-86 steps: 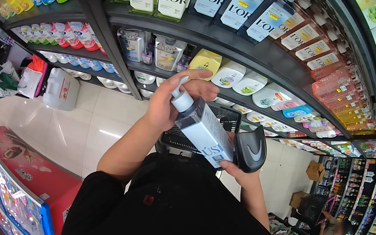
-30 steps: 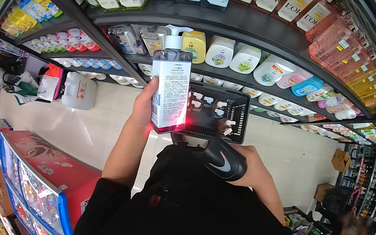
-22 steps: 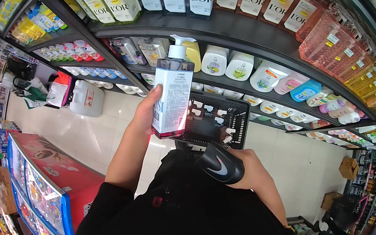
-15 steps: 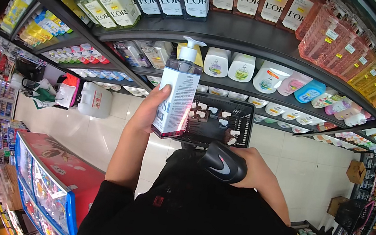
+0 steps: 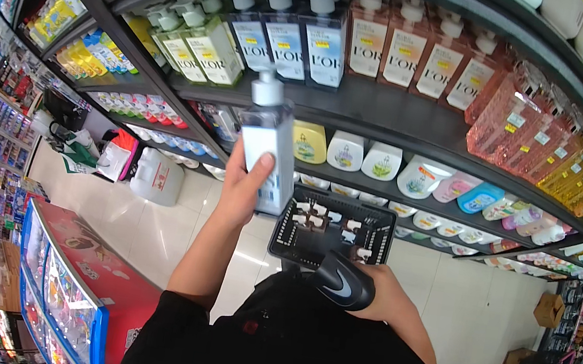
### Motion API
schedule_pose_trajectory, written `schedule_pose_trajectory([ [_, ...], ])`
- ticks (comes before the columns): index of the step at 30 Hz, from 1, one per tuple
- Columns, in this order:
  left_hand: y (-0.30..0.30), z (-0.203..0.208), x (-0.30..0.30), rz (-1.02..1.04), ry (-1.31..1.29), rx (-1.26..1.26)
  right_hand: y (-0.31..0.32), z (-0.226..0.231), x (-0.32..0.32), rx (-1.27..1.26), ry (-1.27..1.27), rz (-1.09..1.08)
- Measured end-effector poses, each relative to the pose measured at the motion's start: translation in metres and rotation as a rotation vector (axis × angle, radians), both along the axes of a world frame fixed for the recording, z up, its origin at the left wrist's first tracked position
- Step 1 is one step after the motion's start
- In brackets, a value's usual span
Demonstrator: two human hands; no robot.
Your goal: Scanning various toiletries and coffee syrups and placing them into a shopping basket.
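Observation:
My left hand (image 5: 242,186) is wrapped around a rectangular pump bottle (image 5: 264,144) with a white pump head and pale label, held upright in front of the shelves and slightly blurred. In my right hand (image 5: 386,296) is a black handheld barcode scanner (image 5: 343,280), gripped close to my body. Just beyond the scanner stands a black plastic shopping basket (image 5: 320,243); several pump bottles with white tops are inside it. On the shelf above, blue-labelled pump bottles (image 5: 324,47) resemble the one I hold.
A dark shelf (image 5: 392,110) carries green, pink and amber bottles (image 5: 522,126). White and coloured bottles (image 5: 345,150) line the lower shelf. To the left are a white jerrycan (image 5: 157,175) on the tiled floor and a red freezer chest (image 5: 95,258). Cardboard boxes (image 5: 549,309) sit at right.
My left hand has turned the bottle, so another side of it faces me. The shelves and basket now appear lower and further right in view. The scanner stays in my right hand.

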State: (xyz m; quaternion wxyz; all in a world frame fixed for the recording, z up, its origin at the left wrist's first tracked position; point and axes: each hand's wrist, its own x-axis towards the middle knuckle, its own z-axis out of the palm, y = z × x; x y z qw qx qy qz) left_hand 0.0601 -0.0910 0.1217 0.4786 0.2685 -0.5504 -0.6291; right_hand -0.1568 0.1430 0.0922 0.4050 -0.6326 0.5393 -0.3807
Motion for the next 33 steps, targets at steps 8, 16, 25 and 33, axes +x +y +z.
schedule_pose_trajectory([
  [8, -0.115, 0.023, -0.059, 0.718, -0.098, -0.727, -0.002, 0.002, 0.016, -0.001, 0.06, -0.098],
  [16, -0.169, -0.008, -0.079, 1.095, -0.483, -1.03, -0.004, 0.011, 0.034, 0.02, 0.116, -0.156],
  [25, -0.181, -0.021, -0.08, 0.969, -0.41, -1.046, -0.011, 0.004, 0.046, 0.037, 0.141, -0.177],
  [33, -0.184, -0.026, -0.073, 0.897, -0.342, -1.066, -0.014, 0.001, 0.056, 0.087, 0.18, -0.185],
])
